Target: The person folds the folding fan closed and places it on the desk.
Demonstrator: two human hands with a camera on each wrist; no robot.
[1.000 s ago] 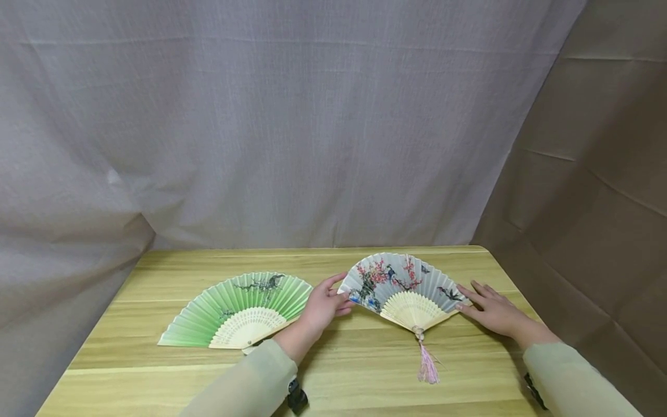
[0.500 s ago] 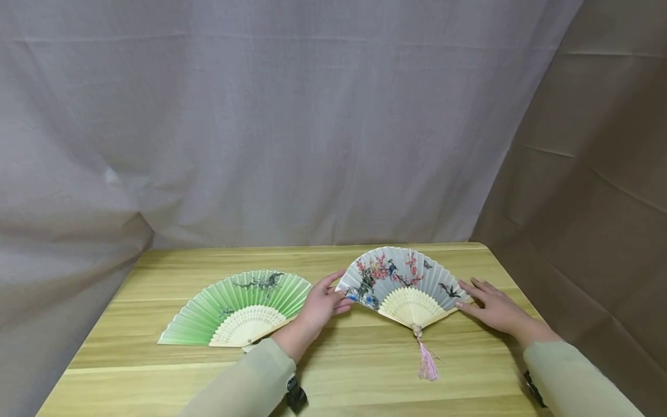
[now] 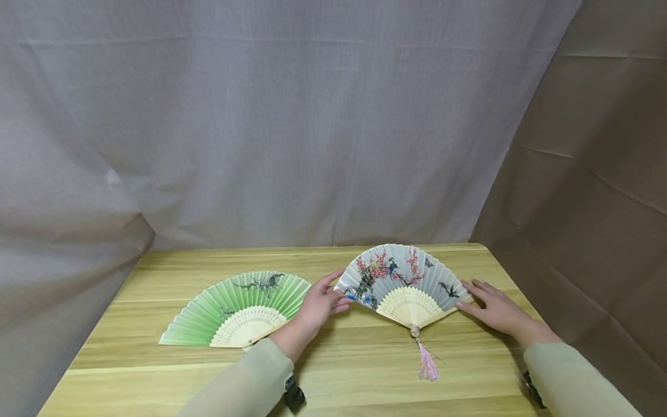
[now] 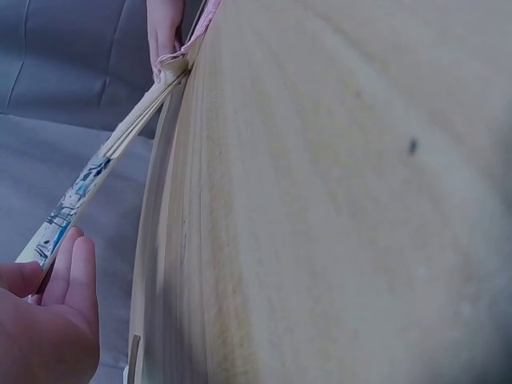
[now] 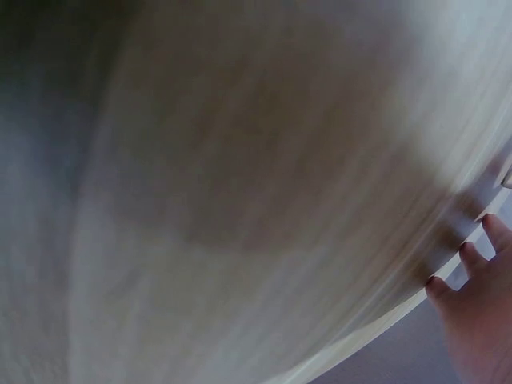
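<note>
A: Item one?

B: Floral fan [image 3: 403, 284], fully spread, lying on the wooden table [image 3: 333, 370] between the two hands. Leaf grey-white, pleated, printed with red blossom, dark branches and small blue and black birds. Pale slatted ribs with pierced work gather at a pivot on the near side, midway between the hands. A pink tassel [image 3: 428, 366] trails from the pivot toward the person.

A: Grip, left?

B: Left hand [image 3: 319, 304] at the fan's left end slat. In the left wrist view the thumb and fingers [image 4: 72, 276] close on the slat's edge, pinching it, with the slat lifted a little off the table.

A: Grip, right?

B: Right hand [image 3: 495, 310] lies flat with fingers straight and slightly spread, fingertips at the fan's right end slat. The right wrist view is blurred; only three fingertips [image 5: 472, 256] show.

A: Item two?

B: Green fan [image 3: 241, 310], open, pale ribs, dark branch print. It lies outward of the left hand, its right end just beside that wrist.
</note>
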